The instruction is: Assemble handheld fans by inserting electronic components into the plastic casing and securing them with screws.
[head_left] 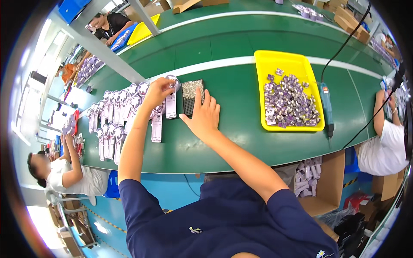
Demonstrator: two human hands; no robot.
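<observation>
My left hand (160, 91) is closed, thumb and fingers pinched at the round upper end of a pale lilac plastic housing (171, 105). Its fingertips partly hide that end. Just to the right lies a small black gridded tray (188, 106) with tiny silvery screws (192, 89) heaped over its far part. Over the tray's right side reaches my right hand (205, 112), fingers spread, the index fingertip at the screws. Whether it touches any screw I cannot tell. Another lilac housing (157, 129) lies below my left hand.
Rows of lilac housings (112, 107) cover the bench at left. A yellow bin (259, 92) of small purple-and-silver parts stands right, beside a teal electric screwdriver (326, 103) with a black cord. A grey post (109, 56) rises at back left. Co-workers sit on both sides.
</observation>
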